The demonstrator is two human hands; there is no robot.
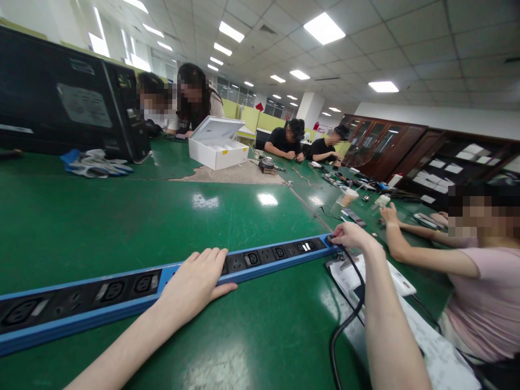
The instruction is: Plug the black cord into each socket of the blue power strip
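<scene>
A long blue power strip (pixel 260 273) with black socket modules lies slantwise over the green table, running out of view at the left. My left hand (pixel 199 276) is wrapped over its middle, fingers on the far side and thumb along the near edge. At the strip's right end my right hand (pixel 351 236) is closed in a pinch around the end of a black power cord (pixel 357 303). My fingers partly hide the spot where cord and strip meet. From there the cord hangs in a curve toward the table's near side.
A clipboard with papers (pixel 339 276) lies by my right forearm. Farther back are an open white box (pixel 219 151), work gloves (pixel 95 163) and a black equipment case (pixel 69 103). A co-worker in a pink shirt (pixel 487 292) sits at the right; several people work beyond.
</scene>
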